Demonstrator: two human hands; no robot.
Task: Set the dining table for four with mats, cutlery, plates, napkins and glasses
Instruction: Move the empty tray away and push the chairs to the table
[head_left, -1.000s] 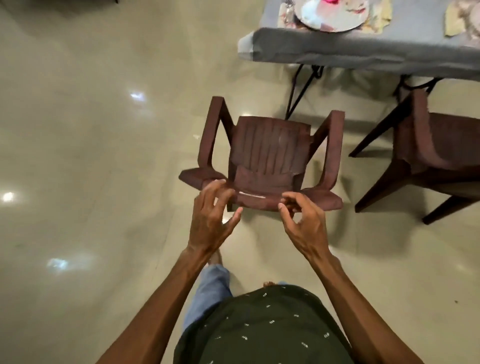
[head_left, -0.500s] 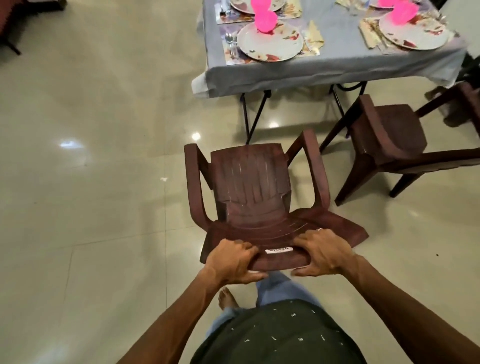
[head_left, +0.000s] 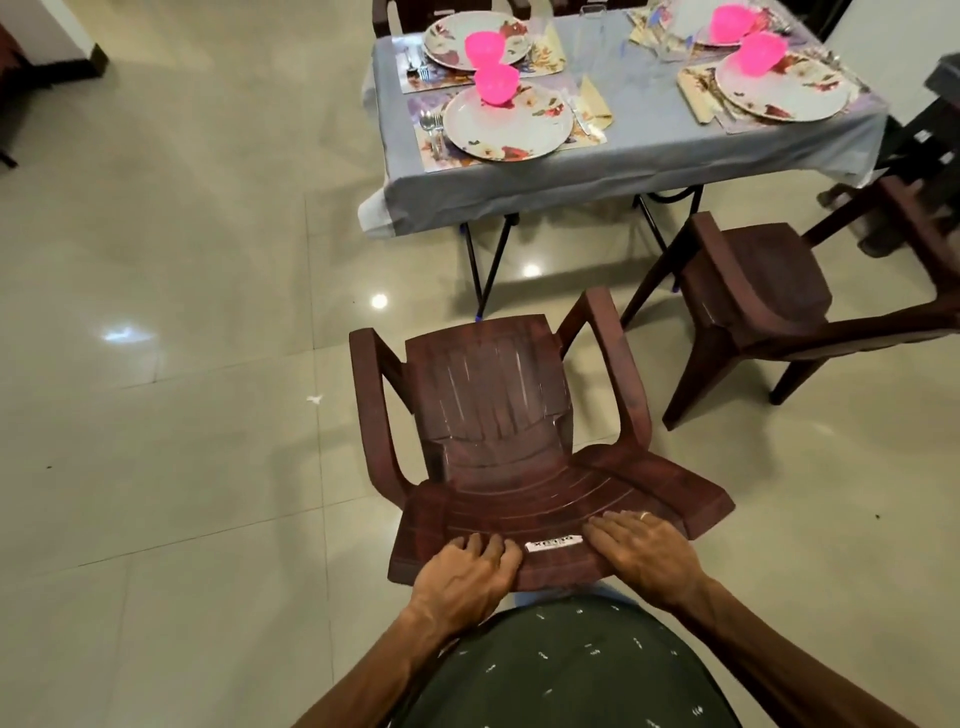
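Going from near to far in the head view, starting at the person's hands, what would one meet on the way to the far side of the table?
Left hand and right hand gripping the chair back → brown chair seat → table edge → near plate → pink bowl on it → far plate.

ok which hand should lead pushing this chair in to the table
Left, probably. Both hands grip the chair back's top edge, left hand and right hand. The free table side lies ahead, slightly left; a second chair crowds the right.
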